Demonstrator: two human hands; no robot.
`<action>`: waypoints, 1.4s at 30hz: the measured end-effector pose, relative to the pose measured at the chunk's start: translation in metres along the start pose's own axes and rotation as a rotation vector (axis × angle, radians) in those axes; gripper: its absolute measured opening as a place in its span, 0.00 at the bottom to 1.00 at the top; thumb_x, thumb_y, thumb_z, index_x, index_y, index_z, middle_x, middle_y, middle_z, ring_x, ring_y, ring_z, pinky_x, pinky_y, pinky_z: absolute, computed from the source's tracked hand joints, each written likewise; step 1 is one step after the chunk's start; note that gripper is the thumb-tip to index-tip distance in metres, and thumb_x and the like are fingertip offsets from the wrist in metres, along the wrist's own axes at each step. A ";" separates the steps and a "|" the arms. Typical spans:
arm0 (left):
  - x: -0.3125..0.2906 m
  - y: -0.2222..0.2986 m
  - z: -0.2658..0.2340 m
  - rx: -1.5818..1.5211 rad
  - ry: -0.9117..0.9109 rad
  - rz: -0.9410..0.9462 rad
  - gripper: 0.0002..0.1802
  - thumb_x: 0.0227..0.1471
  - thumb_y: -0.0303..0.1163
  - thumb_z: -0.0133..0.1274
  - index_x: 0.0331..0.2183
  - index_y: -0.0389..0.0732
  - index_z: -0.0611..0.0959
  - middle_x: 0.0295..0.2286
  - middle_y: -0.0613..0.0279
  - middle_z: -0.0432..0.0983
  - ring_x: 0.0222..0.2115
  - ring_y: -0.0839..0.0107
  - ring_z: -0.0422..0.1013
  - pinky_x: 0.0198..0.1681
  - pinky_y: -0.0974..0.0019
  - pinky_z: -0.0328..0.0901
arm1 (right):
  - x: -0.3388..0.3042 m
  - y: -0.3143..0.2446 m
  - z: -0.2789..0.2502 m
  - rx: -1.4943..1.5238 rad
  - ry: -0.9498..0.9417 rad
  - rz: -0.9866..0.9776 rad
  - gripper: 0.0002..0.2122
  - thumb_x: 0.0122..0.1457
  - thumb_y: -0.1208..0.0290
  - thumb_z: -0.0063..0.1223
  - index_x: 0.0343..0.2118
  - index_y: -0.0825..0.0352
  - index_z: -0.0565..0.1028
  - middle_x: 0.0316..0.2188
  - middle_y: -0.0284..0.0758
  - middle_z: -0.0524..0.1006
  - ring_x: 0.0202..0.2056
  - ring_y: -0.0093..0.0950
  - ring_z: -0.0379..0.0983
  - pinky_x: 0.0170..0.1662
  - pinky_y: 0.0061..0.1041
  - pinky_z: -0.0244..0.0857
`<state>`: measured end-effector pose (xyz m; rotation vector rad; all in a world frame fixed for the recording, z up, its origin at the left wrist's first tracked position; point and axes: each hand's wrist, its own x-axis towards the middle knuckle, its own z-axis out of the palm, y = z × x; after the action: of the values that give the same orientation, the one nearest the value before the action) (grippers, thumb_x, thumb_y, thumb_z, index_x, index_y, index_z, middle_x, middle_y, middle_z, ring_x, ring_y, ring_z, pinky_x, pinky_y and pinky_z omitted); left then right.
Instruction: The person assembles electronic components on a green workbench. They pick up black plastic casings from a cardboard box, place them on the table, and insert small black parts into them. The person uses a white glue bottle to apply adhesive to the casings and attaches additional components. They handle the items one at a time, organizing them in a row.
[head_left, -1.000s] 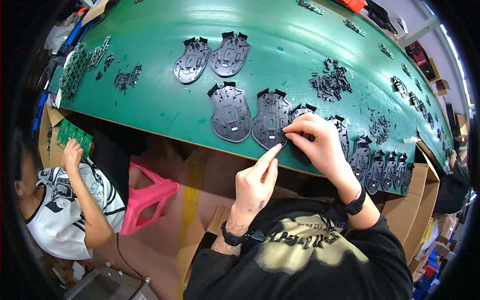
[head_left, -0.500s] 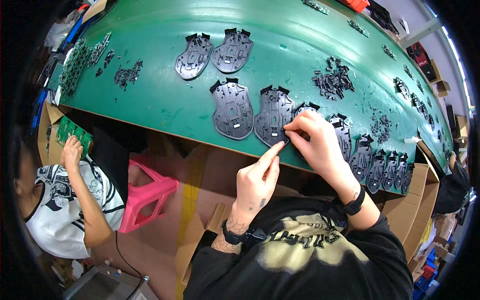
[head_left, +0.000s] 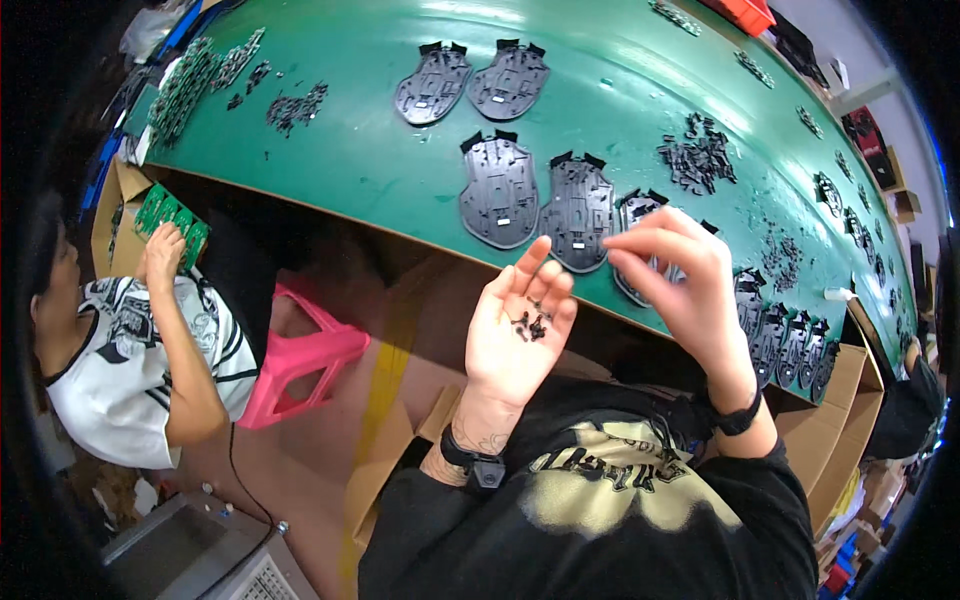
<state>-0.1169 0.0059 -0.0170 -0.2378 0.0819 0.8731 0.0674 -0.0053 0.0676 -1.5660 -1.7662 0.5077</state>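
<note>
My left hand (head_left: pixel 520 335) is palm up and loosely cupped, holding several small black pieces (head_left: pixel 537 326) that look like screws. Its fingers curl a little around them. To its right, my right hand (head_left: pixel 680 285) is raised over the table edge, thumb and forefinger tips close together and slightly blurred; whatever may be between them is too small to make out. Just beyond both hands lies a black plastic shell (head_left: pixel 577 215), shaped like a computer mouse base. Another shell (head_left: pixel 499 190) is to its left. A third shell (head_left: pixel 640 210) is partly covered by my right hand.
On the green table (head_left: pixel 370 190), two shells (head_left: pixel 433 85) lie farther back. Black strip parts (head_left: pixel 698 155) and tiny dark pieces (head_left: pixel 783 258) are heaped at right, near more shells (head_left: pixel 795 350). Circuit boards (head_left: pixel 185 95) stack far left. A seated co-worker (head_left: pixel 150 370) holds a green board (head_left: pixel 170 222).
My left hand has turned from pointing at the shell to palm up, showing the small black pieces. My right hand has lifted off the shell toward the right. The view has shifted slightly.
</note>
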 end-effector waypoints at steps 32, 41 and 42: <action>-0.016 0.020 -0.001 0.467 0.080 0.294 0.18 0.65 0.37 0.39 0.40 0.34 0.78 0.16 0.77 0.47 0.15 0.84 0.44 0.17 0.77 0.43 | 0.051 0.017 0.044 0.108 -0.118 0.164 0.06 0.54 0.75 0.58 0.34 0.70 0.79 0.28 0.41 0.79 0.30 0.34 0.78 0.35 0.28 0.70; -0.004 0.016 -0.001 1.879 0.273 0.791 0.12 0.58 0.25 0.54 0.44 0.35 0.84 0.26 0.66 0.77 0.21 0.85 0.64 0.23 0.76 0.62 | 0.059 0.016 0.062 0.038 -0.148 -0.061 0.06 0.52 0.77 0.58 0.33 0.70 0.79 0.29 0.41 0.79 0.31 0.37 0.77 0.37 0.29 0.70; -0.002 0.018 -0.001 1.931 0.268 0.837 0.12 0.58 0.24 0.54 0.44 0.35 0.83 0.26 0.64 0.77 0.21 0.84 0.64 0.23 0.76 0.62 | 0.060 0.015 0.062 0.030 -0.142 -0.074 0.06 0.52 0.78 0.58 0.33 0.70 0.79 0.29 0.41 0.79 0.32 0.36 0.77 0.37 0.29 0.70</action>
<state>-0.1320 0.0149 -0.0204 1.5955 1.2589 1.2030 0.0323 0.0658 0.0302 -1.4685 -1.9065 0.6198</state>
